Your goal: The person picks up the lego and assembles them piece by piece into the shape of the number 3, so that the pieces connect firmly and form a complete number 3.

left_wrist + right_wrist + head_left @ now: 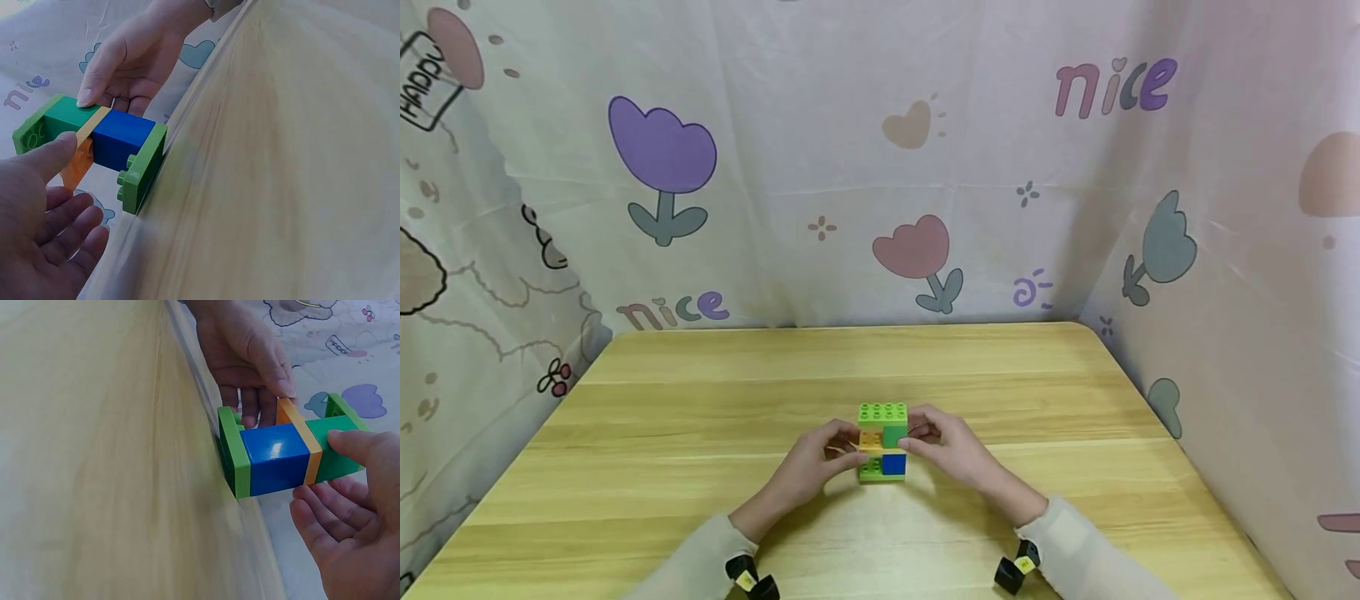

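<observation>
A small stack of toy building bricks stands upright on the table. From the bottom up come a light green plate, a blue brick, an orange plate, a darker green brick and a light green top plate. Both bricks sit on the right half, leaving gaps on the left. My left hand pinches the orange plate from the left, thumb at its near edge. On the other side, my right hand holds the green brick, its thumb on the front face. Some fingertips are hidden behind the stack.
The wooden table spreads around the stack. A printed curtain hangs behind it and along both sides. Black wrist devices sit at the left sleeve and the right sleeve.
</observation>
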The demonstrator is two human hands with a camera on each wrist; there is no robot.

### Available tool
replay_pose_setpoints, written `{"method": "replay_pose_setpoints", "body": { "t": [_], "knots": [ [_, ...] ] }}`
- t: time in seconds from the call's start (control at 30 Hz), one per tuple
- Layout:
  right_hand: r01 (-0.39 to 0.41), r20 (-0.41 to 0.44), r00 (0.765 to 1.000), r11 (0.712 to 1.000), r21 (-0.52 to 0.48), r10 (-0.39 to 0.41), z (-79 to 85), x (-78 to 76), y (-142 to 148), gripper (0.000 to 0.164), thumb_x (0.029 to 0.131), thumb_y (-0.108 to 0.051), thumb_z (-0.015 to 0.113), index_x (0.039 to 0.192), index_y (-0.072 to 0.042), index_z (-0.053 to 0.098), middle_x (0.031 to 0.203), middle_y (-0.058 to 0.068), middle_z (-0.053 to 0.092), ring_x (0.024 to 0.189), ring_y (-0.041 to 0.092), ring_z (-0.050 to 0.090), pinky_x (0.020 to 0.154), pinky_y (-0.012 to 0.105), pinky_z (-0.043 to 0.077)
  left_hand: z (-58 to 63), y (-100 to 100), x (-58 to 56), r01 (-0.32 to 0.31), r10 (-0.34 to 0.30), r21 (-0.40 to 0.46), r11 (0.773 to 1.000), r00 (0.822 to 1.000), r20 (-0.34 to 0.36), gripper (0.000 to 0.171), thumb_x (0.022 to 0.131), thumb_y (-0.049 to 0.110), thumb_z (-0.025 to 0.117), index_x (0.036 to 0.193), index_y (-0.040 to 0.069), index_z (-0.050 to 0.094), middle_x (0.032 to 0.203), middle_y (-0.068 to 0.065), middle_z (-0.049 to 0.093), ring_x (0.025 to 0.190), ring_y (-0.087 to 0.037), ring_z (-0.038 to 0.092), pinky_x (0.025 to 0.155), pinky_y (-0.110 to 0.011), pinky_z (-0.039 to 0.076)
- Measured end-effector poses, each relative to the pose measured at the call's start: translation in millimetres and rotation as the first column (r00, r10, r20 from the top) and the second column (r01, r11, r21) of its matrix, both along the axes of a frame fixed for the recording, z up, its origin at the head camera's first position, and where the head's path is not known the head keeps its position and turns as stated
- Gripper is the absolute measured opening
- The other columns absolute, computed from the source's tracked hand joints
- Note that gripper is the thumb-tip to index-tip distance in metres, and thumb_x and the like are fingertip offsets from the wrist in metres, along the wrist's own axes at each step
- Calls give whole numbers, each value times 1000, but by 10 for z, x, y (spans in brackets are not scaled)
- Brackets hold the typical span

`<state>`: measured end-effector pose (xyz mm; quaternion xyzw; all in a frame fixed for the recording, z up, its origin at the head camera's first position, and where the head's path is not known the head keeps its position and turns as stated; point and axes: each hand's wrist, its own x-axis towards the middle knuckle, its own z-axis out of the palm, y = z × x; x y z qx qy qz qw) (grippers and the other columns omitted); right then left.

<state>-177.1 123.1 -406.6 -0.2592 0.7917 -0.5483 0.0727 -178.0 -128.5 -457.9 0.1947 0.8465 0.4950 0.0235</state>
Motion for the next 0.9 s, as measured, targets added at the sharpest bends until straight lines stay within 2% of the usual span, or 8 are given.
{"method": "replay_pose_setpoints", "body": {
  "t": [0.2,0.43,0.67,0.9],
  "knots": [
    [4,21,1000,1000,-18,-4,9,24,-26,31,93,-1,64,123,6,57,110,17,65,99,32,62,83,26,53,-10,-2,19,-4,3,37,999,1000,26,40,87,32,75,116,8,61,106,-3,65,94,-17,63,79,-28,53],
    [2,5,1000,1000,-15,-2,-3,20,-28,33,94,-2,64,125,5,55,109,16,65,99,30,63,84,27,53,-6,5,43,-22,22,58,998,1000,7,46,87,32,75,124,11,58,109,-1,63,95,-16,63,80,-29,54],
    [15,5,1000,999,-39,-15,-1,14,-39,43,92,0,65,132,5,49,110,18,63,102,32,61,88,37,52,-7,6,51,-17,19,51,999,999,-26,41,89,35,72,122,14,61,112,1,64,94,-14,64,81,-31,54],
    [27,-9,1000,998,-55,-28,0,15,-31,50,93,-1,65,138,4,44,112,18,63,102,33,61,89,37,52,-9,25,39,-21,22,51,998,999,-35,36,90,32,71,120,15,63,114,-1,65,95,-15,64,81,-30,54]
  ]
}}
